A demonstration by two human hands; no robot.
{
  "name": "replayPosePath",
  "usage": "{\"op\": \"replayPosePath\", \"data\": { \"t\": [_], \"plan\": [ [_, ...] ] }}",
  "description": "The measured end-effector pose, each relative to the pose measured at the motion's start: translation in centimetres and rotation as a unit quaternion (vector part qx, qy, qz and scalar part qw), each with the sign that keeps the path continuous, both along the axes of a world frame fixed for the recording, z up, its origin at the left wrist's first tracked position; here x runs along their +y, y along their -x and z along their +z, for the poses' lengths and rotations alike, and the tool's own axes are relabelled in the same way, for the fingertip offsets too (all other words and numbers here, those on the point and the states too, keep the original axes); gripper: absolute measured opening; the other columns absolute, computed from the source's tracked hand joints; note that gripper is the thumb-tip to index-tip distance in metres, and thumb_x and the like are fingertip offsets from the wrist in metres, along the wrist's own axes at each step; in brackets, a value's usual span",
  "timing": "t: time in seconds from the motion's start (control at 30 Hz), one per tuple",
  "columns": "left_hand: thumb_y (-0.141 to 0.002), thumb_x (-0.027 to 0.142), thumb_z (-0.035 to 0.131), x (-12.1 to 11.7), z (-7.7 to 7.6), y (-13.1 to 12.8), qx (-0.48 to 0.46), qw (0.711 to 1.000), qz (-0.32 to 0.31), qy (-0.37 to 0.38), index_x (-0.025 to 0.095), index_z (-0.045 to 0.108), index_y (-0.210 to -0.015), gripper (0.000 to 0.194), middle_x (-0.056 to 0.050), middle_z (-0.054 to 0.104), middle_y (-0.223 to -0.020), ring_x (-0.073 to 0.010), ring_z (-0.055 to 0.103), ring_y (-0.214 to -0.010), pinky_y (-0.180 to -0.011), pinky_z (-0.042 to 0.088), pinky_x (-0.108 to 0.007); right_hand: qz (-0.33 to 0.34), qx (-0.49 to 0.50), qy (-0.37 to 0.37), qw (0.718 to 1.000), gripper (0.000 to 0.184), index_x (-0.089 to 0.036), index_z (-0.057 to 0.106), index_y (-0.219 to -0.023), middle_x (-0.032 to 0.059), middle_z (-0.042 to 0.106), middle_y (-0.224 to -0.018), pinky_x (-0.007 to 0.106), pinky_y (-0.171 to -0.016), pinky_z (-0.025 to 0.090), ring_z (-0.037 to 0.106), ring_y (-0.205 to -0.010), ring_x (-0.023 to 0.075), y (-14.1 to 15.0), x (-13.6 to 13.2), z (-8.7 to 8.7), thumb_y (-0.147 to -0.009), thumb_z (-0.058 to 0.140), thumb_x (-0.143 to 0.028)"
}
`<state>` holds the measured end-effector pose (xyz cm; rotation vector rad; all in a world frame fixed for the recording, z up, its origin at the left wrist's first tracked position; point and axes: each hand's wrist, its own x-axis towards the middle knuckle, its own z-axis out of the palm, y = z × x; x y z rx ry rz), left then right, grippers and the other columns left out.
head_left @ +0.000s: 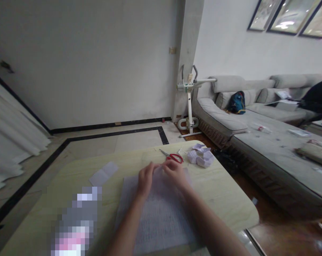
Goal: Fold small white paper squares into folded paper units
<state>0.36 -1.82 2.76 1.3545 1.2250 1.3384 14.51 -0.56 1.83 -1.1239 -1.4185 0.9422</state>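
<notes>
A large sheet of paper [161, 217] covered in faint print or writing lies on the pale table in front of me. At its far edge my left hand [145, 179] and my right hand [175, 173] come close together, fingertips pinching the paper between them. Motion blur hides the exact grip. Just beyond my right hand rests a pair of scissors [176, 157] with red handles, blades pointing away to the left. Folded pale purple paper [200, 156] sits to their right. A smaller creased piece of paper [103, 173] lies left of my hands.
The table [224, 192] has rounded corners. A pixelated patch covers its left front. Past the right edge stand a long grey sofa [278, 149] with a blue backpack [237, 103] and a white exercise machine [189, 103]. A white curtain [14, 142] hangs at left.
</notes>
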Motion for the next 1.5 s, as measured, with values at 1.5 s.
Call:
{"op": "replayPosePath", "data": {
  "t": [1.5],
  "plan": [
    [-0.074, 0.045, 0.062, 0.3, -1.1, -0.7, -0.074, 0.992, -0.073, 0.07, 0.012, 0.069, -0.088, 0.036, -0.008, 0.07, -0.084, -0.0198, 0.066, -0.073, -0.061, 0.055, -0.027, -0.026, 0.03, 0.047, 0.998, 0.018, -0.016, 0.066, -0.075, 0.0016, 0.062, -0.066, 0.024, -0.057, 0.042, 0.056, -0.061, 0.0138, 0.0, 0.0, 0.0, -0.076, 0.058, -0.032]
  ]
}}
